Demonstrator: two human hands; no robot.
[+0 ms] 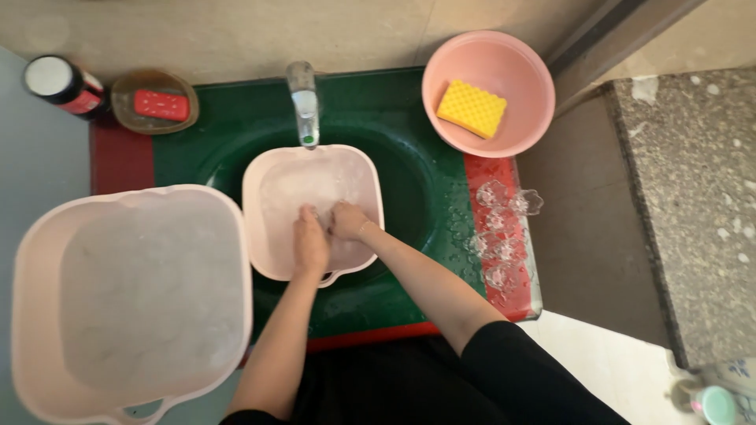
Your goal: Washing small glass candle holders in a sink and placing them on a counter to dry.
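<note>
A small pale pink square basin (pixel 264 177) of foamy water sits in the dark green sink (pixel 409 181) under the metal tap (pixel 304 106). Both my hands are down in its water, side by side near the front wall. My left hand (pixel 310 245) lies flat with fingers together. My right hand (pixel 350 221) is curled beside it, fingertips under the foam. Whether either hand holds something under the water is hidden.
A large pale pink basin (pixel 31 260) of water stands at the left. A round pink bowl (pixel 516 126) holding a yellow sponge (pixel 472 108) sits at the back right. Several clear glass pieces (pixel 504 236) lie on the right counter. A soap dish (pixel 154 101) and a bottle (pixel 63 85) stand at the back left.
</note>
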